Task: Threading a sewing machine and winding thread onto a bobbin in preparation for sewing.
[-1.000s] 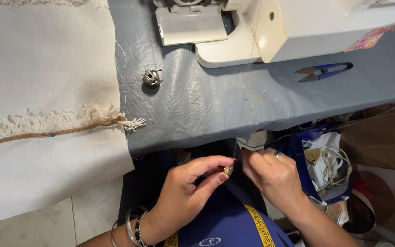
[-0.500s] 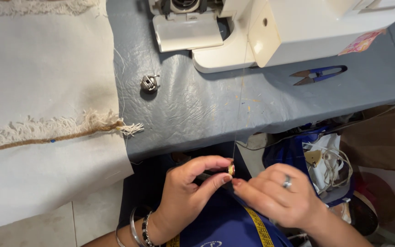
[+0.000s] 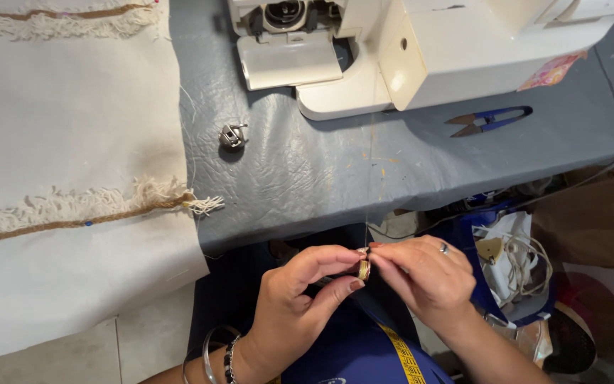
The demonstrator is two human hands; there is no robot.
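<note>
My left hand [image 3: 300, 302] pinches a small round bobbin [image 3: 364, 269] wound with yellowish thread between thumb and fingers, below the table's front edge. My right hand [image 3: 421, 277], with a ring on one finger, meets it from the right, its fingertips touching the bobbin's top and pinching a thin thread [image 3: 369, 178] that runs up towards the white sewing machine [image 3: 421, 50]. The machine's bobbin compartment [image 3: 286, 18] stands open with its cover flap [image 3: 289, 64] folded down. A metal bobbin case [image 3: 233, 135] lies loose on the grey table [image 3: 307, 185].
Blue thread snips [image 3: 488, 121] lie right of the machine. White fringed fabric [image 3: 72, 178] with tan trim covers the left side. A yellow measuring tape [image 3: 403, 359] hangs at my chest. Bags and cords [image 3: 513, 256] clutter the floor at right.
My right hand has moved left and closed in on the bobbin, fingertips now touching it. The view has shifted slightly; my left hand keeps its grip.
</note>
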